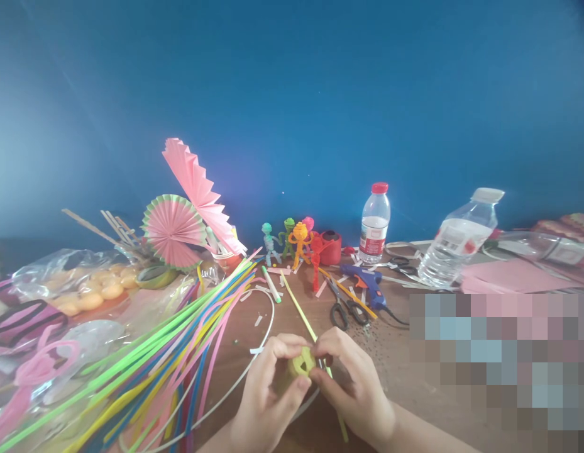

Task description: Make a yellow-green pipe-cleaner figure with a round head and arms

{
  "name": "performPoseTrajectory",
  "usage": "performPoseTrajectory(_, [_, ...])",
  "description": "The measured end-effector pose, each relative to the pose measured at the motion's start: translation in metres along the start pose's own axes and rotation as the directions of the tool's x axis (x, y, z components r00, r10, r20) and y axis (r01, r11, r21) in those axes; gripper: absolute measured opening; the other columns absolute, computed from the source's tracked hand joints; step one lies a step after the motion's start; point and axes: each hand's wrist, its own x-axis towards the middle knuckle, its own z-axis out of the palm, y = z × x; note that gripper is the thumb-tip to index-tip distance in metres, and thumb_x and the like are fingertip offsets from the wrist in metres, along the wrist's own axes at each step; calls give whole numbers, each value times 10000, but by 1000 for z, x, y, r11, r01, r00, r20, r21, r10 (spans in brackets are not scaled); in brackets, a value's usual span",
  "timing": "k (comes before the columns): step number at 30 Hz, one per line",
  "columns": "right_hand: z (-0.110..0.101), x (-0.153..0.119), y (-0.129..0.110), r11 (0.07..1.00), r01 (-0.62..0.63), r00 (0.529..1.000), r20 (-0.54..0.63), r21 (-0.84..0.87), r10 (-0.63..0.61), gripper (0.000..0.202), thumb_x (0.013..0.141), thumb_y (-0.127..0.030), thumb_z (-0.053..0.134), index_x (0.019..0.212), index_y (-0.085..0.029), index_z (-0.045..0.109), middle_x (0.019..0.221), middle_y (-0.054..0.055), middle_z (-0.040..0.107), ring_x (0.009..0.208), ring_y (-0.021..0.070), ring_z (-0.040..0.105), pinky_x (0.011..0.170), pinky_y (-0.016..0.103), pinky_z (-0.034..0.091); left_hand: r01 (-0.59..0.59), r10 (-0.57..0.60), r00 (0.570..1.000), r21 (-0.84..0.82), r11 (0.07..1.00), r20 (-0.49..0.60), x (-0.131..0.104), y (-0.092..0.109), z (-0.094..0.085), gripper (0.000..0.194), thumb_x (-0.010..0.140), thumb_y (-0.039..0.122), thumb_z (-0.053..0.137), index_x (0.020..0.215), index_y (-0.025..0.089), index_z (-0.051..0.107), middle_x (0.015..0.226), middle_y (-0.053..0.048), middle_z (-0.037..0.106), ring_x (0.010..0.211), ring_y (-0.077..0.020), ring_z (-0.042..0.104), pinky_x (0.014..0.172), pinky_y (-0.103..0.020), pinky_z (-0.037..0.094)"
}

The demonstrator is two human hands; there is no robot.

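Note:
Between the fingertips of both hands is a small yellow pipe-cleaner coil point(302, 363) with a little hole in its middle. My left hand point(274, 387) grips its left side, thumb below and fingers above. On the coil's right side, my right hand point(351, 385) pinches with thumb and index finger. A straight yellow-green pipe cleaner point(298, 306) runs from the table down behind my right fingers and shows again below them. Whether it joins the coil is hidden. Just beyond lie black-handled scissors point(339, 313) and a green-capped white pen point(271, 284).
Loose colourful pipe cleaners point(164, 358) spread across the left. Small pipe-cleaner figures point(300, 242) stand at the back near a blue glue gun point(367, 283). Two water bottles, one upright point(374, 223) and one tilted point(461, 236), stand right. Pink paper fans point(173, 229) rise behind.

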Motion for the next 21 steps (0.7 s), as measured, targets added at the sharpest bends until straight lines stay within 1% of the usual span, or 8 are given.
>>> performPoseTrajectory(6, [-1, -4, 2, 996, -25, 999, -37, 91, 28, 100, 829, -194, 479, 927, -214, 484, 790, 22, 531, 706, 153, 513, 633, 278, 426, 17, -17, 1000, 0, 1000, -20, 2, -3, 0, 288, 724, 114, 637, 937, 231, 483, 994, -59, 583, 881, -198, 587, 759, -317, 461])
performPoseTrajectory(9, [-1, -6, 1, 994, -17, 997, -77, 111, 25, 149, 852, -190, 402, 988, -214, 455, 795, 23, 519, 704, 152, 510, 628, 277, 430, -109, 109, 994, 48, 993, -3, 3, 5, -3, 349, 711, 97, 653, 986, 246, 497, 1007, -62, 613, 950, -219, 564, 812, -351, 443])
performPoseTrajectory(11, [-1, -6, 0, 997, -1, 999, -46, 83, 5, 198, 833, -195, 427, 1031, -208, 434, 826, 33, 520, 738, 161, 520, 659, 288, 444, -209, 211, 977, 75, 975, -18, 3, 10, -4, 392, 690, 108, 679, 1012, 259, 513, 1007, -60, 632, 1002, -231, 523, 847, -376, 424])
performPoseTrajectory(13, [0, -5, 0, 999, 25, 1000, 16, 33, -25, 340, 799, -235, 492, 1121, -184, 393, 966, 83, 521, 893, 206, 523, 765, 338, 450, -243, 246, 968, 61, 968, -52, 2, 14, -3, 401, 672, 140, 699, 1014, 265, 529, 1003, -63, 644, 997, -229, 501, 824, -366, 438])
performPoseTrajectory(15, [3, -4, 1, 997, 71, 995, 73, -36, -68, 551, 771, -312, 554, 1235, -149, 307, 1152, 151, 461, 1089, 272, 442, 887, 412, 402, -218, 215, 973, -28, 976, -80, 1, 15, 1, 368, 681, 186, 694, 1006, 264, 538, 1009, -76, 643, 969, -225, 507, 768, -344, 472])
performPoseTrajectory(17, [5, -4, 5, 988, 113, 988, 115, -102, -101, 662, 763, -381, 572, 1289, -134, 256, 1233, 179, 421, 1163, 301, 382, 939, 451, 355, -176, 165, 982, -137, 975, -87, -1, 16, 5, 333, 698, 225, 680, 999, 257, 542, 1025, -90, 637, 973, -233, 526, 757, -346, 487])
performPoseTrajectory(19, [7, -5, 8, 986, 100, 985, 156, -136, -79, 491, 807, -369, 519, 1221, -157, 364, 1132, 150, 518, 1068, 272, 474, 882, 413, 403, -125, 109, 990, -196, 973, -89, -2, 18, 9, 314, 707, 223, 674, 991, 251, 542, 1043, -92, 630, 983, -236, 550, 786, -346, 484])
performPoseTrajectory(21, [8, -5, 11, 988, 46, 979, 203, -151, -14, 216, 857, -305, 429, 1018, -180, 500, 913, 96, 601, 849, 217, 567, 739, 331, 456, -64, 46, 995, -215, 974, -88, -3, 20, 11, 297, 724, 194, 658, 991, 243, 535, 1057, -88, 624, 960, -222, 577, 797, -323, 482])
